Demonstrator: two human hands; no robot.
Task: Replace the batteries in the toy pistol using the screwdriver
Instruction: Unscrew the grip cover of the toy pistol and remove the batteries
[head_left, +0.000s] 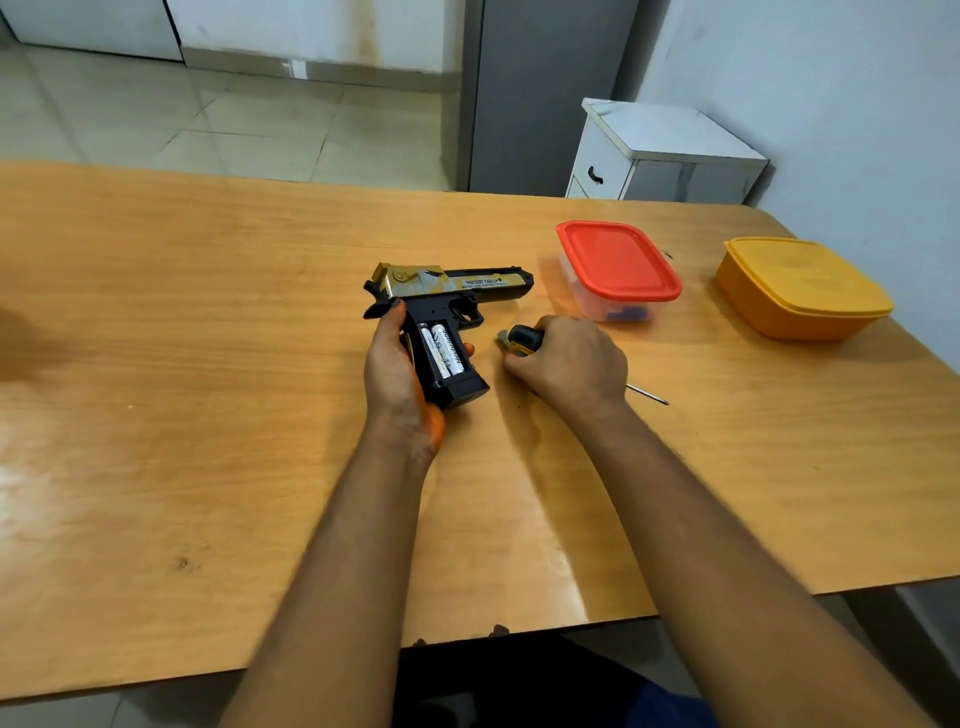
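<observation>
Seen from above, a person's left hand (397, 371) grips the handle of a black-and-gold plastic toy pistol (441, 306) lying on its side on a pale wooden table (208, 364), muzzle pointing right; the thumb lies along the back of the grip, and only fingertips show past its far edge. Its open grip compartment exposes two silver cylindrical batteries (441, 349) seated side by side, their printing too small to read. Just beside it, the right hand (569, 361) curls around a black-and-yellow-handled screwdriver (524, 340); the hand hides most of the handle, and only the thin metal shaft shows behind the wrist, its tip resting on the table. Farther right stand a clear container with a red lid (618, 267), its blue contents indistinct, and a closed yellow tub (802, 288).
</observation>
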